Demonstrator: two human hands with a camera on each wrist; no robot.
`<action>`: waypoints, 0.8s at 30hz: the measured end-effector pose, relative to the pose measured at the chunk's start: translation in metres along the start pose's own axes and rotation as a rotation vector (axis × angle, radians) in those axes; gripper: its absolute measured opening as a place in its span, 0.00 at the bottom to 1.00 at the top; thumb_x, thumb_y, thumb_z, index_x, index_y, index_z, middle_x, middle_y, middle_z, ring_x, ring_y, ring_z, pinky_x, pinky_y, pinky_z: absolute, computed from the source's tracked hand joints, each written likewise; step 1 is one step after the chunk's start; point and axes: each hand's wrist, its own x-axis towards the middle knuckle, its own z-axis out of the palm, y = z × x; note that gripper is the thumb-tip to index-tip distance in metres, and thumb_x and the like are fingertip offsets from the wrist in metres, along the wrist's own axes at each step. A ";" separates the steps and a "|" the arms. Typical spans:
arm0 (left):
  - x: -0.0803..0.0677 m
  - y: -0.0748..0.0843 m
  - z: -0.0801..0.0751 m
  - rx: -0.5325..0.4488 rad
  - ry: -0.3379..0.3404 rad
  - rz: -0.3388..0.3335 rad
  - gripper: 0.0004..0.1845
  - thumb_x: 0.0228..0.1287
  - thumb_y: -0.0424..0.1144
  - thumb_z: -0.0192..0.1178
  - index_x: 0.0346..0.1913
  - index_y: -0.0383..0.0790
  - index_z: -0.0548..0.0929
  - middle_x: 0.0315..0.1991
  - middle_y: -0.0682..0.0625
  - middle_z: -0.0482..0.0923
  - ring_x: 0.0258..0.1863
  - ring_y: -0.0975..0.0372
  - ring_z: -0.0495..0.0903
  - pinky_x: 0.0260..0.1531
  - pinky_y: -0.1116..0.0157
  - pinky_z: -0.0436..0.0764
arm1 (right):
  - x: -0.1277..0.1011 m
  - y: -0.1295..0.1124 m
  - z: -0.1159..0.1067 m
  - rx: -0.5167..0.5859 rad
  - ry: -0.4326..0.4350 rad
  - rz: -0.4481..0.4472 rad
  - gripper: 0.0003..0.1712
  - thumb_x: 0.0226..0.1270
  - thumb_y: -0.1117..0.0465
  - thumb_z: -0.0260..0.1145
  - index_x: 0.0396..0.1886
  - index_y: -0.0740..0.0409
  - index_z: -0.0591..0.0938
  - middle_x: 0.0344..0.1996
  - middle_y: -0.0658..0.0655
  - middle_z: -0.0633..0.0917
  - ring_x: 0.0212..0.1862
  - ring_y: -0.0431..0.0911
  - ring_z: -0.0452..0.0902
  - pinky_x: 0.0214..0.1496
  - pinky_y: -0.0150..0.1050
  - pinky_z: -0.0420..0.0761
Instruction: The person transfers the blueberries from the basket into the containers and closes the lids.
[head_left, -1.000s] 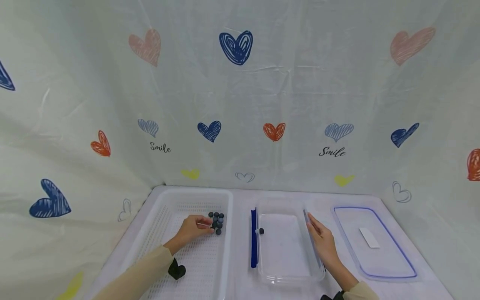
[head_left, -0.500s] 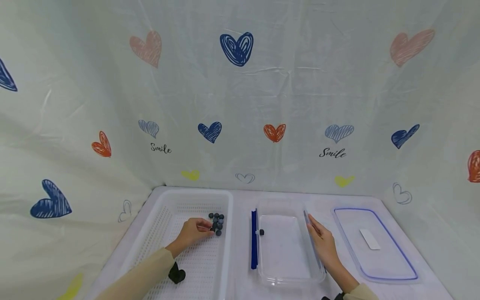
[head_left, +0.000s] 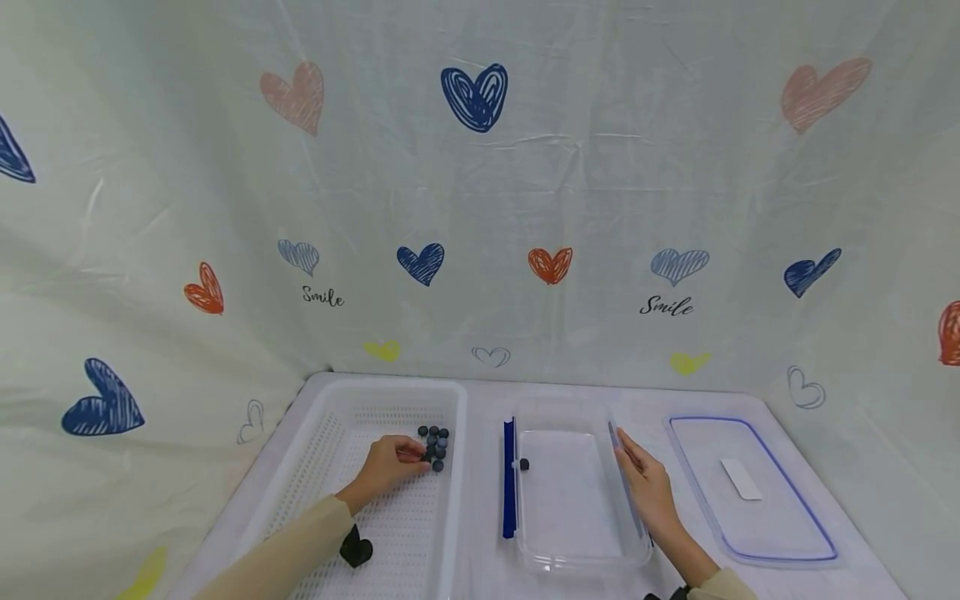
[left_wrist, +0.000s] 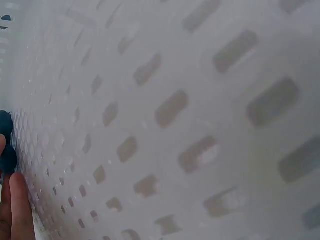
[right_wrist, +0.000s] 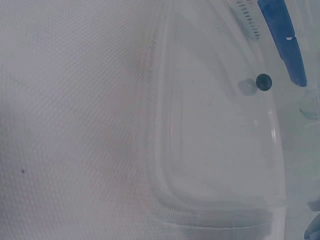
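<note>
My left hand (head_left: 390, 467) reaches into a white perforated basket (head_left: 459, 500), beside a cluster of blueberries (head_left: 432, 442) at its right side. Thumb and fingertips pinch a blueberry (left_wrist: 7, 159) at the edge of the left wrist view, partly hidden by the fingers. My right hand (head_left: 651, 492) rests against the right-hand flap of a clear plastic box (head_left: 570, 560), its fingers fairly straight. One blueberry (right_wrist: 264, 82) lies inside that box near its left wall, also visible in the right wrist view.
A blue locking flap (head_left: 509, 479) stands along the box's left side. Right of the box lies a clear lid (head_left: 772, 467) with a blue seal and a white label (head_left: 741, 479). A heart-patterned curtain (head_left: 585, 183) hangs behind the table.
The left hand stays at the blueberry cluster with only a very slight shift. The right hand and the box have not visibly moved.
</note>
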 end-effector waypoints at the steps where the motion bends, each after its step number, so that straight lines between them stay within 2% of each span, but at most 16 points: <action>1: 0.000 0.000 0.000 0.001 -0.001 0.004 0.11 0.50 0.29 0.76 0.37 0.33 0.87 0.34 0.47 0.86 0.31 0.60 0.84 0.35 0.67 0.84 | 0.000 0.000 0.000 0.001 -0.001 0.002 0.29 0.80 0.55 0.55 0.72 0.68 0.67 0.68 0.66 0.70 0.69 0.56 0.64 0.52 0.13 0.65; 7: -0.001 0.000 0.000 0.012 -0.007 0.036 0.11 0.49 0.28 0.76 0.36 0.32 0.87 0.33 0.47 0.86 0.31 0.60 0.84 0.34 0.66 0.84 | 0.001 0.001 -0.001 0.013 -0.007 -0.001 0.29 0.80 0.55 0.55 0.72 0.68 0.67 0.68 0.67 0.70 0.69 0.57 0.63 0.52 0.13 0.65; 15: 0.000 0.001 0.000 0.025 -0.011 0.014 0.10 0.49 0.28 0.76 0.35 0.35 0.87 0.33 0.49 0.85 0.30 0.61 0.83 0.33 0.68 0.84 | 0.000 0.000 -0.002 0.022 -0.014 0.004 0.29 0.80 0.55 0.55 0.72 0.68 0.67 0.68 0.66 0.70 0.69 0.56 0.63 0.52 0.13 0.64; 24: 0.000 0.005 -0.005 0.027 -0.030 0.023 0.10 0.51 0.29 0.76 0.36 0.34 0.87 0.34 0.48 0.86 0.31 0.59 0.84 0.36 0.63 0.85 | -0.001 -0.001 -0.002 0.035 -0.019 0.008 0.29 0.80 0.56 0.55 0.72 0.68 0.67 0.68 0.66 0.69 0.69 0.56 0.62 0.53 0.13 0.64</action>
